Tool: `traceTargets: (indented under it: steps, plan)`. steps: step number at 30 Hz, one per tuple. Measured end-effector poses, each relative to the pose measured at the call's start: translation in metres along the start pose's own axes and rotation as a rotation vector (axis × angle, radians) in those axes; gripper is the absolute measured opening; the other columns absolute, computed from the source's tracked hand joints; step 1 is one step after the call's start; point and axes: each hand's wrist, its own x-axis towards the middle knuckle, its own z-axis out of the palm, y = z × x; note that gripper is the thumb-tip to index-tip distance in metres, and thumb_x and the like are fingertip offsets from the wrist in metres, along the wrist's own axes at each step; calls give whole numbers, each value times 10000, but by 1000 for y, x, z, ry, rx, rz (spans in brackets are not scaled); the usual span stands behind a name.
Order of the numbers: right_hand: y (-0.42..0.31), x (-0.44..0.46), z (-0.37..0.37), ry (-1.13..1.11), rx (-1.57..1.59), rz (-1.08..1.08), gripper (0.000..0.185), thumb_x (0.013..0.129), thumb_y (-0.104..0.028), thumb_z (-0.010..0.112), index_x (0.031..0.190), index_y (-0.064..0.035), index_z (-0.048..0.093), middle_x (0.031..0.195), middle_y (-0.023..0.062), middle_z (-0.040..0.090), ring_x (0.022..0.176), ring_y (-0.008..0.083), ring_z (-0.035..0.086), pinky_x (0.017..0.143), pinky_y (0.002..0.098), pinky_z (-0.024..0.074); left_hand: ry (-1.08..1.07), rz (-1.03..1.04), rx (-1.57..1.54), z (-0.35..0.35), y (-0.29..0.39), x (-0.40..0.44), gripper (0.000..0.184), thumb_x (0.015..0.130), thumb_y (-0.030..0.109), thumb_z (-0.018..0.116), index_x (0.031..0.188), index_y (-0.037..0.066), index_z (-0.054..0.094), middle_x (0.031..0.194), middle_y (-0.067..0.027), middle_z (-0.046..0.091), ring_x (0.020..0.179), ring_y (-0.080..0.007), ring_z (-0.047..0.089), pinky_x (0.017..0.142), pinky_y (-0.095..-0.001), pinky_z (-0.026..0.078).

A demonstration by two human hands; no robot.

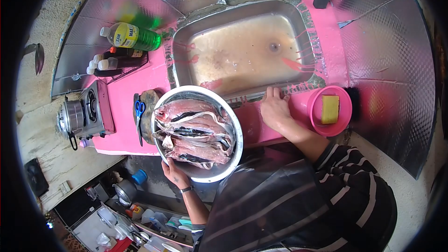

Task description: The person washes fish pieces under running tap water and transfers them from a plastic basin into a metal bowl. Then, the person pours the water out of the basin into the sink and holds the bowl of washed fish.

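A round metal basin (237,145) holds several split, gutted fish (198,151) with pinkish flesh and dark strips inside. My left hand (176,173) grips the basin's lower left rim from beneath, with some of its fingers hidden under it. The basin overlaps the counter's front edge. My right hand (275,109) rests on the front edge of the sink (182,72), its fingers a little apart and bent over the rim, holding nothing. Cloudy brownish water lies in the sink. Left of the basin, blue-handled scissors (139,108) lie by a round wooden board (150,105), partly hidden by the basin.
A pink tub (313,112) with a yellow sponge (330,109) stands right of my right hand. On the left are a green liquid bottle (133,37), a wire rack of bottles (123,71), a stove (95,107) and a metal pot (72,114). Dishes fill a rack (158,228) below.
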Motion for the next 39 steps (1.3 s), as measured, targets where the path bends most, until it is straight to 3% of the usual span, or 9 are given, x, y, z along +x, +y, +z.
traceTargets:
  steps: [39]
  plan:
    - [1,0,-1,-29,6,-1,380,884,-144,533,1134,129,618,1201,223,479,1152,407,465,914,705,424,-9,4,28,2,6,-2,233,1002,227,568,1050,1,592,878,18,557,796,-79,451,719,-246,379]
